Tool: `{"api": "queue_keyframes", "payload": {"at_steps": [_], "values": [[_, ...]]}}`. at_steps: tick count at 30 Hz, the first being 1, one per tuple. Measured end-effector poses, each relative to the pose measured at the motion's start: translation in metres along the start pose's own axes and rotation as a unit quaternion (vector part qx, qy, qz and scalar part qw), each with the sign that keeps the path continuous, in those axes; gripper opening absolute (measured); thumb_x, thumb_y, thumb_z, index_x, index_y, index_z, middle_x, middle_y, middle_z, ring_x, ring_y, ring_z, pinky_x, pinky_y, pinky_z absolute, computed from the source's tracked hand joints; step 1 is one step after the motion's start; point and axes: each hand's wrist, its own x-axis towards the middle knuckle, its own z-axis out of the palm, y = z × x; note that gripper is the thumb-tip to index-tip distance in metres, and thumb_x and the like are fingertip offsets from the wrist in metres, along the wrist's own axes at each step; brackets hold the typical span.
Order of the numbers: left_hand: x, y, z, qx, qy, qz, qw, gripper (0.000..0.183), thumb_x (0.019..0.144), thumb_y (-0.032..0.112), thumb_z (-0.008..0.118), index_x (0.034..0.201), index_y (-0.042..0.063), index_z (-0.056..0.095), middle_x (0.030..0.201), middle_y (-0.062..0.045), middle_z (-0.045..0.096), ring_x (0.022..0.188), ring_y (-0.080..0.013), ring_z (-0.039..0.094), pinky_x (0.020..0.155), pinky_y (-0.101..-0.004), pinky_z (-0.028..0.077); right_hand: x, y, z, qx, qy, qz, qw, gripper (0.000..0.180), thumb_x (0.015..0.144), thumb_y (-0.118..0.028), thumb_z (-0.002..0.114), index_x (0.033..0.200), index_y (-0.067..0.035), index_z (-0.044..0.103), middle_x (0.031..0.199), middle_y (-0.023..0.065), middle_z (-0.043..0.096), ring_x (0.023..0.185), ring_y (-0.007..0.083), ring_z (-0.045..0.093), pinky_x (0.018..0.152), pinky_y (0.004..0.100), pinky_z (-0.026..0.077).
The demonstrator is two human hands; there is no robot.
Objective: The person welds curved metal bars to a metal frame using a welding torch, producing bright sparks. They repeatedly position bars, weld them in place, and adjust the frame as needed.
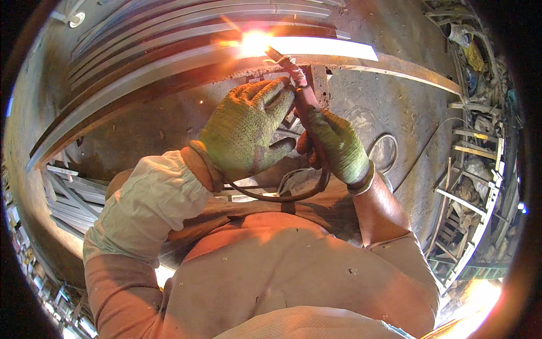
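My right hand [338, 142], in a yellow-green knit work glove, grips the handle of a welding torch [305, 99]. Wire is wrapped around the torch's neck, and its cable [292, 197] sags in a loop below my hands. A bright arc [255, 42] burns beyond the nozzle, on a long metal bar [322, 46] whose surface is washed out by glare. My left hand [247, 127], gloved alike, is beside the torch with its thumb spread from the fingers. Its fingertips are close to the torch's neck; whether they touch is unclear.
Several long metal bars [203, 27] lie side by side beyond the arc. A rusty steel beam [406, 72] runs beneath the work. A coiled cable [396, 152] lies on the floor at right, near a pale metal frame [487, 216]. More metal lengths [74, 195] lie at left.
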Motion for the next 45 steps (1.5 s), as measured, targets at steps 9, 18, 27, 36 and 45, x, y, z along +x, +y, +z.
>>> {"api": "queue_keyframes", "payload": {"at_steps": [9, 18, 27, 36, 45], "values": [[-0.002, 0.003, -0.006, 0.008, -0.056, -0.022, 0.998, 0.088, 0.086, 0.041, 0.082, 0.154, -0.008, 0.057, 0.156, -0.029, 0.059, 0.146, -0.0467, 0.055, 0.126, -0.0539, 0.042, -0.003, -0.002, 0.003, -0.025, -0.003, -0.016, 1.0, 0.057, 0.117, -0.057, 0.055, 0.125, -0.003, 0.072, 0.086, 0.0064, 0.073, 0.077, 0.0137, 0.068, 0.067, 0.0314, 0.053], [-0.009, 0.003, -0.003, 0.064, -0.056, -0.028, 0.996, 0.08, 0.098, 0.053, 0.072, 0.154, -0.003, 0.059, 0.159, -0.026, 0.059, 0.146, -0.0415, 0.057, 0.124, -0.0525, 0.043, -0.002, 0.0, 0.005, 0.022, -0.002, 0.004, 1.0, 0.051, 0.117, -0.053, 0.058, 0.121, -0.005, 0.073, 0.078, 0.0041, 0.07, 0.059, 0.0112, 0.064, 0.054, 0.029, 0.051], [-0.007, 0.0, -0.001, 0.057, -0.026, 0.0, 0.998, 0.077, 0.097, 0.051, 0.074, 0.147, -0.007, 0.062, 0.149, -0.029, 0.063, 0.139, -0.0448, 0.058, 0.119, -0.0544, 0.046, 0.001, 0.003, 0.003, 0.036, -0.014, 0.018, 0.999, 0.049, 0.118, -0.049, 0.057, 0.133, -0.004, 0.066, 0.082, 0.0054, 0.073, 0.059, 0.0108, 0.064, 0.053, 0.0294, 0.05], [-0.003, 0.005, -0.011, 0.035, -0.091, -0.03, 0.995, 0.093, 0.091, 0.043, 0.08, 0.165, -0.005, 0.047, 0.162, -0.031, 0.054, 0.149, -0.0491, 0.053, 0.125, -0.0553, 0.043, 0.001, 0.009, -0.001, -0.015, -0.022, -0.014, 1.0, 0.046, 0.117, -0.048, 0.06, 0.128, -0.006, 0.072, 0.084, 0.0044, 0.075, 0.063, 0.0099, 0.065, 0.056, 0.0281, 0.053], [-0.01, 0.002, -0.002, 0.075, -0.069, -0.021, 0.995, 0.078, 0.099, 0.053, 0.07, 0.154, -0.001, 0.061, 0.16, -0.025, 0.059, 0.147, -0.0416, 0.055, 0.124, -0.0545, 0.041, -0.004, -0.003, 0.004, -0.03, -0.012, 0.008, 0.999, 0.056, 0.117, -0.057, 0.055, 0.117, -0.004, 0.073, 0.078, 0.0039, 0.071, 0.06, 0.0111, 0.066, 0.055, 0.0298, 0.052]]}}
